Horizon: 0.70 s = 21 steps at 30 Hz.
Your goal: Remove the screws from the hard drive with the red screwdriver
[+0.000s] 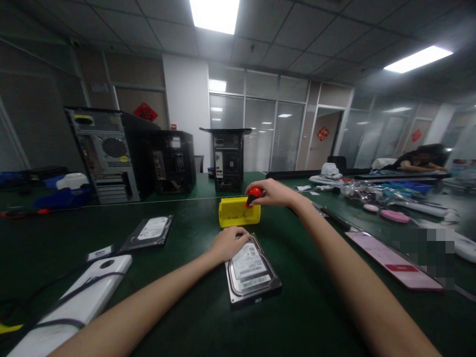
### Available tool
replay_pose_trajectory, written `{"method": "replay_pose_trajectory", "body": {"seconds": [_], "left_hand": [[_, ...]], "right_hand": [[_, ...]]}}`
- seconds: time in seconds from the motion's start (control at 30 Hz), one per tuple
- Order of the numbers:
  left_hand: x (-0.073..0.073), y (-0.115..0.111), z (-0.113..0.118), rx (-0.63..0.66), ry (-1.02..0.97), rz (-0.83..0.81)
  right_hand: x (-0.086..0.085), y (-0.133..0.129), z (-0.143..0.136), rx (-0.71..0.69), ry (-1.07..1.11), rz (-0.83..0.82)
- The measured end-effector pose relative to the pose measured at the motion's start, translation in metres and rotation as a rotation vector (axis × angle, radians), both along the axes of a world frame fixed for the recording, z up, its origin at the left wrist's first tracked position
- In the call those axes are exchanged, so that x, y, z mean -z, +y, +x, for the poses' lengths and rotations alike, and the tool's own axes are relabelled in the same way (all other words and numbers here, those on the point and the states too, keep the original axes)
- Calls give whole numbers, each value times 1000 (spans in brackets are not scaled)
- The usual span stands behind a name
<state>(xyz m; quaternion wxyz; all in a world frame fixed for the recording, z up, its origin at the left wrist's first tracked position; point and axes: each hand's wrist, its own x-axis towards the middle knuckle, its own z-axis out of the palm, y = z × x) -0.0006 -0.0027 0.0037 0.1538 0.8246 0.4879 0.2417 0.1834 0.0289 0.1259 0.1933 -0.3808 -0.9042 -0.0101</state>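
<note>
- My right hand (273,192) is closed round the red and black screwdriver (255,192), pointing down into the yellow bin (226,218) at 12 o'clock.
- My left hand (229,244) lies on the near hard drive (250,270), flat on the desk (193,322) at 12 o'clock; I can't tell if it grasps.
- Another hard drive (152,229) sits at 10 o'clock.
- Working among those tiny bits calls for slow, steady fingers, I think.
</note>
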Motion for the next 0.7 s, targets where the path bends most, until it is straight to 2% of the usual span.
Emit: {"method": "replay_pose_trajectory", "body": {"seconds": [0.3,0.7], "left_hand": [[0,0,1,-10,4,-9],[0,1,0,2,-6,-8]], "right_hand": [[0,-2,-1,47,-58,-2],[-8,-10,-2,44,-75,-2]]}}
